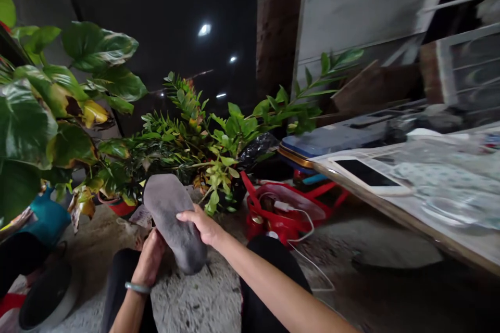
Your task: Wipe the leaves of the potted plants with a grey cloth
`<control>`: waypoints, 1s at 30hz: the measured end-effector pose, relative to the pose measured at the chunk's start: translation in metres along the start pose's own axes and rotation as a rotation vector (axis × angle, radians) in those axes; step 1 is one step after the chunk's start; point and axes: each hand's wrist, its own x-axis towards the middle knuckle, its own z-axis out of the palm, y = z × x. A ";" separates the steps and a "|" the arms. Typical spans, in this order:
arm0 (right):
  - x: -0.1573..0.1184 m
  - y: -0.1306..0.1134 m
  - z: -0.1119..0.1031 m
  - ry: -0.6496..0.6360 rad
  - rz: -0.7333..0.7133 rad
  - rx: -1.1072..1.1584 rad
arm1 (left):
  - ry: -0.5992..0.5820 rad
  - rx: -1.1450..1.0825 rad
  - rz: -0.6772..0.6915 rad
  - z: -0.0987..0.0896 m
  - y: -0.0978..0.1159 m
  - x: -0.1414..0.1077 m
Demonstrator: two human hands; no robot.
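A grey, fuzzy, sole-shaped insole (169, 203) is held up in front of me, tilted, with its wide end pointing away. My right hand (201, 223) grips its right side, thumb lying across the top face and the fingers hidden behind. My left hand (151, 256), with a pale bangle (138, 287) on the wrist, is closed low against the insole's left edge. What its fingers pinch there is hidden. Both hands are above the rough floor (195, 299), between my dark-clothed knees.
To the right stands a table (390, 218) bearing a white tablet-like device (369, 176). Beneath its edge sits a red bag (269, 223) with a white cable (312, 218). Potted plants (234, 130) line the front and left. A dark round basin (47, 296) and another person's dark-clothed leg (19, 260) are at left.
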 end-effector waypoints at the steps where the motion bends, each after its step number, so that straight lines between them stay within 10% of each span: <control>1: 0.005 0.007 -0.003 0.011 0.013 0.031 | 0.011 0.022 0.034 0.008 -0.001 -0.004; 9: 0.008 0.025 -0.012 0.153 -0.203 -0.341 | 0.178 0.110 -0.015 0.073 0.015 -0.012; 16: 0.006 0.015 -0.032 0.140 -0.406 -0.519 | 0.355 0.054 -0.068 0.069 0.013 -0.004; 22: 0.033 0.009 -0.086 0.745 -0.137 -0.013 | 0.489 0.078 0.071 0.069 0.078 -0.004; 26: 0.057 0.005 -0.105 0.718 0.001 0.090 | 0.347 0.221 0.254 0.111 0.135 0.025; 30: 0.073 -0.005 -0.107 0.566 -0.066 0.118 | 0.040 0.560 0.214 0.146 0.128 0.073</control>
